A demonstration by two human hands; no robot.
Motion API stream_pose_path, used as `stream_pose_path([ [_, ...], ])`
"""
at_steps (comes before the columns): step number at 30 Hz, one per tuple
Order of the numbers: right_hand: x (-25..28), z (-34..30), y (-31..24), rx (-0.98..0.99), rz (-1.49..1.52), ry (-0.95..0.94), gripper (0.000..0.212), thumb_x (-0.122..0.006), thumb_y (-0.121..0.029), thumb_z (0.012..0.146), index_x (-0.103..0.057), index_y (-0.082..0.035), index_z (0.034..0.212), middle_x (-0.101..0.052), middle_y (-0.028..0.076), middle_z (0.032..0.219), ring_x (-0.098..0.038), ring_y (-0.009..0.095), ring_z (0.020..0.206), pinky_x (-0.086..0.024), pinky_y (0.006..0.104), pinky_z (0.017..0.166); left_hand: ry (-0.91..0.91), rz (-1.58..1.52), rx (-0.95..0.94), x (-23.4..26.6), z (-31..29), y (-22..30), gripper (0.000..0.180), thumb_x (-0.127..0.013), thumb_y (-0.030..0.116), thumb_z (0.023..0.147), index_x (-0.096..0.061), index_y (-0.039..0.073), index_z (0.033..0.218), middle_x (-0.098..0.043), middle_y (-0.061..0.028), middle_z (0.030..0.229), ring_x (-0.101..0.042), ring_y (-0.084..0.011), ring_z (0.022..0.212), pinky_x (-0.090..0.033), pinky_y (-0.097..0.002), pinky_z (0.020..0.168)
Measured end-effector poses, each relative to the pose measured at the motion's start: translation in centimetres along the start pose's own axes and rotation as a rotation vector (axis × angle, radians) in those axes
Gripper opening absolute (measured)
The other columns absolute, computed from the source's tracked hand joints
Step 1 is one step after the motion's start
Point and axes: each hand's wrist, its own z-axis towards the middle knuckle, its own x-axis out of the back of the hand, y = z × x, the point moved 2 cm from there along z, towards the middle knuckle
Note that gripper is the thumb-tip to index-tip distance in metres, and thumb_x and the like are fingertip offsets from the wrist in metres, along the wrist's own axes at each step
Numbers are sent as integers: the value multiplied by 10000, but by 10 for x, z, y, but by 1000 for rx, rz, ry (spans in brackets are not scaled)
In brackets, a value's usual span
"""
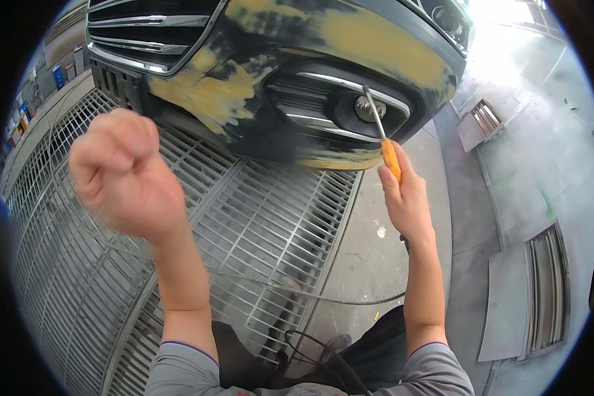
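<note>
The grating [261, 247] spreads under the person's arms, its right edge running up toward the bumper [376, 39]. The bumper is dark, with yellow-tan patches smeared over its front. Near its lower right corner sits the recess [300, 99], edged with chrome strips.

The left hand [129, 165] is raised over the grating, well left of the recess; its fingers are curled into a blurred fist, and any contents are hidden. The right hand [406, 195], much the nearer to the recess, is just below its right end, fingers wrapped round the orange handle of the screwdriver [391, 160], thumb along its left side.

The screwdriver's long axis points up and slightly left from the fingers, its shaft crossing in front of the round lamp [362, 109]. The tip overlaps the upper chrome strip; whether it touches cannot be told.
</note>
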Motion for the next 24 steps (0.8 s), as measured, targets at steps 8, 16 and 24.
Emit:
stream_pose_path([
  [8, -22, 29, -66, 200, -1, -129, 487, -617, -373, 1077, -516, -121, 1482, -723, 269, 903, -720, 491, 892, -545, 520, 778, -597, -764, 105, -13, 25, 82, 147, -705, -41, 808, -665, 99, 795, -751, -52, 874, -602, -104, 645, -380, -245, 511],
  [16, 13, 44, -40, 13, -124, -86, 550, -599, -437, 1082, -541, -103, 1515, -754, 284, 972, -736, 487, 957, -572, 504, 866, -488, -775, -3, -72, 14, 124, 245, -599, 12, 797, -507, 112, 592, -514, 2, 564, -402, -70, 428, -173, -269, 441],
  [24, 50, 45, 14, -47, -150, 17, 490, -623, -391, 1082, -600, -82, 1463, -745, 290, 949, -738, 472, 912, -562, 487, 817, -909, -780, 97, -66, 21, 110, 257, -623, 32, 834, -513, 105, 613, -486, 0, 635, -402, -92, 486, -210, -282, 466],
])
